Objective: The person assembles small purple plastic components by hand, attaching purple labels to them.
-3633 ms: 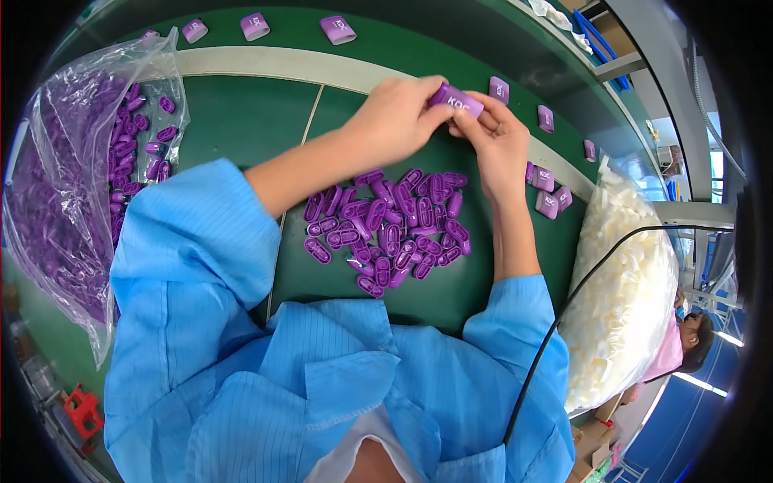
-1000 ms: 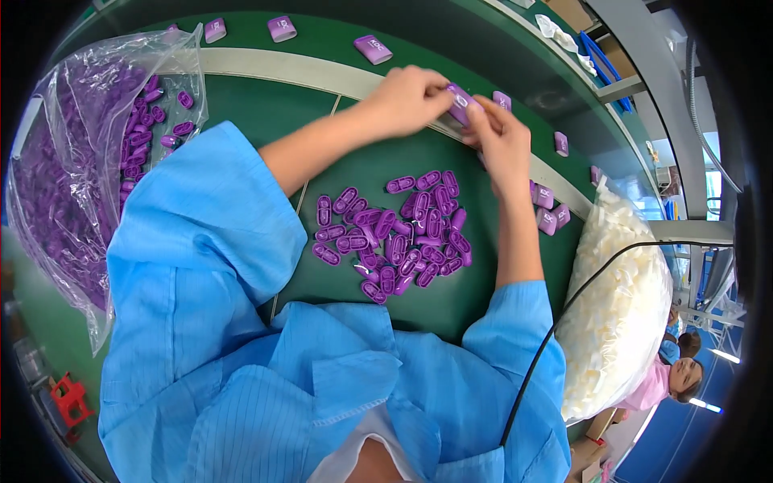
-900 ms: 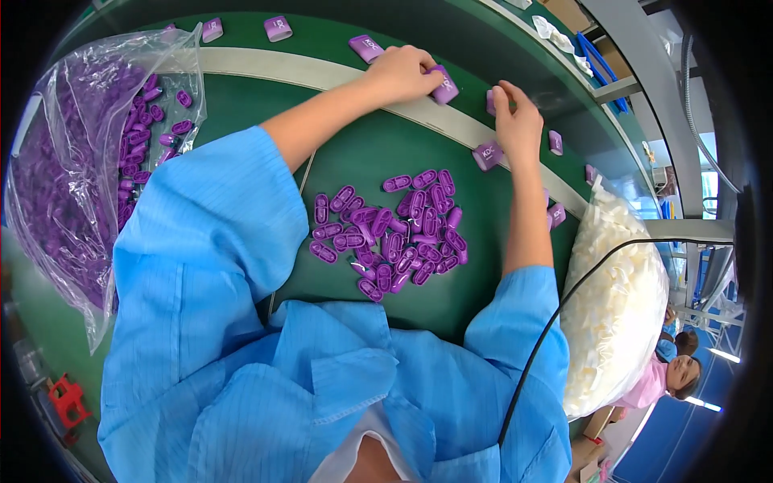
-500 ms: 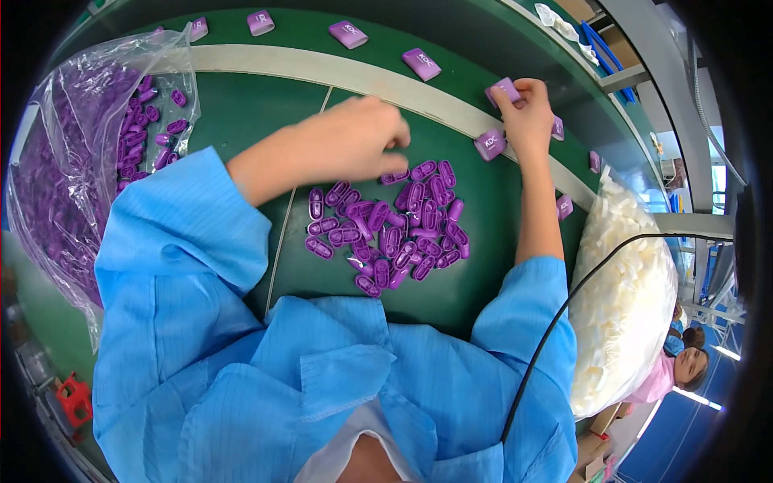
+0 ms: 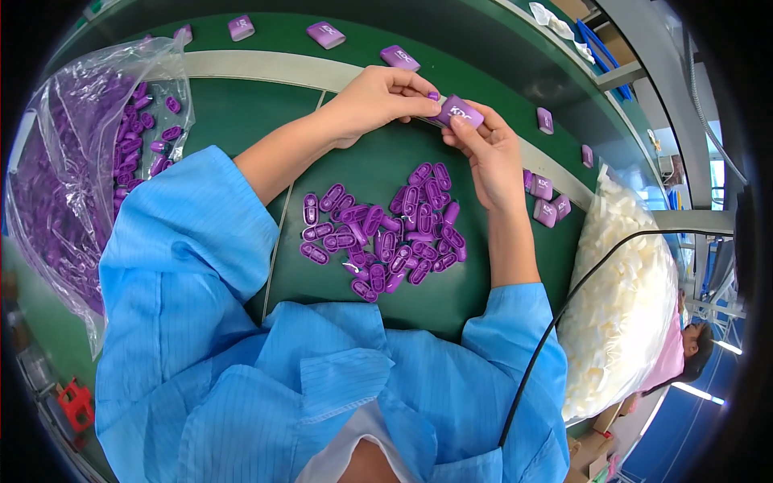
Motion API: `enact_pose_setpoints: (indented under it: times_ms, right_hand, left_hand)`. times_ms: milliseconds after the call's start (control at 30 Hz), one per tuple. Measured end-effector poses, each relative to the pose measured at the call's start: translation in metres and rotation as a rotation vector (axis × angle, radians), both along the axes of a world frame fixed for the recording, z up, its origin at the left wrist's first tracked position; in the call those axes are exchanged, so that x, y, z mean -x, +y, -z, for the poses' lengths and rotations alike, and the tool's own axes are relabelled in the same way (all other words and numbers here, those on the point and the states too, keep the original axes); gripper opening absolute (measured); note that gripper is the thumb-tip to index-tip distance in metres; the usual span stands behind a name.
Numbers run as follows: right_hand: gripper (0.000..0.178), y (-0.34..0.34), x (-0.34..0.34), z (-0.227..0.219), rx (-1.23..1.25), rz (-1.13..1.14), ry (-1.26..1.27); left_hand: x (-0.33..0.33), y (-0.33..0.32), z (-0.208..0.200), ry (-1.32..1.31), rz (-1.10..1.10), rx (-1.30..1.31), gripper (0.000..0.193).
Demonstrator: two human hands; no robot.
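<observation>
My right hand (image 5: 489,149) grips a flat purple case (image 5: 460,113) between thumb and fingers, above the pale rail of the belt. At the case's left end, my left hand (image 5: 385,95) pinches a small purple oval piece (image 5: 434,96) with thumb and forefinger. The two hands almost meet; whether the piece touches the case is hard to tell. Nearer me on the green table (image 5: 338,169), a loose pile of purple oval pieces (image 5: 390,233) lies between my forearms. Beyond my right wrist, several purple cases (image 5: 542,187) sit close together.
More purple cases (image 5: 326,35) lie spaced out on the green belt (image 5: 475,68). A clear bag (image 5: 64,177) of purple pieces stands at left, a bag (image 5: 616,306) of cream pieces at right. A black cable (image 5: 538,354) crosses my right sleeve. Someone in pink (image 5: 667,354) is beyond.
My right hand has come left and nearer with a case. My left hand has moved from the pile toward it, now with an oval piece. Cases on the belt have shifted left.
</observation>
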State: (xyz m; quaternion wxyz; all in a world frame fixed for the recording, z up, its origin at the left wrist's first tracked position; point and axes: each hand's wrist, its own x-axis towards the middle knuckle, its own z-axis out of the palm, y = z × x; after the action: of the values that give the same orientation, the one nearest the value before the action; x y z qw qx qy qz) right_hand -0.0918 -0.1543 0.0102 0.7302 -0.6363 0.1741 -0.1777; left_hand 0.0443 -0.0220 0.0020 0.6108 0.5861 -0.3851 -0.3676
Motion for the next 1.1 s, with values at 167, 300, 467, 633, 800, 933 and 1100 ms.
enact_pose_setpoints:
  times_ms: [167,300,467,633,800,933,1100]
  right_hand:
    - [0.027,0.002,0.0,0.002,0.072,-0.022,0.025]
    - [0.026,0.003,0.0,0.003,0.154,-0.047,0.033]
    - [0.027,0.001,0.002,0.005,0.146,-0.066,-0.025]
    - [0.027,0.001,0.005,0.003,0.26,-0.062,-0.012]
    - [0.026,0.002,0.004,0.005,0.32,-0.044,-0.046]
    - [0.025,0.021,0.004,0.006,0.383,0.064,-0.089]
    - [0.025,0.02,0.0,0.004,0.53,0.166,-0.125]
  left_hand:
    - [0.005,0.0,0.007,0.113,-0.117,0.065,0.031]
    - [0.011,0.001,0.007,-0.01,-0.142,0.065,0.031]
    - [0.008,0.005,0.003,-0.101,-0.09,0.005,0.03]
    - [0.011,0.011,-0.008,-0.309,-0.094,-0.052,0.026]
    - [0.021,0.012,0.001,-0.724,-0.251,0.096,0.024]
    - [0.05,0.01,0.007,-1.047,-0.438,0.042,0.029]
    - [0.048,0.006,0.006,-1.047,-0.454,0.053,0.03]
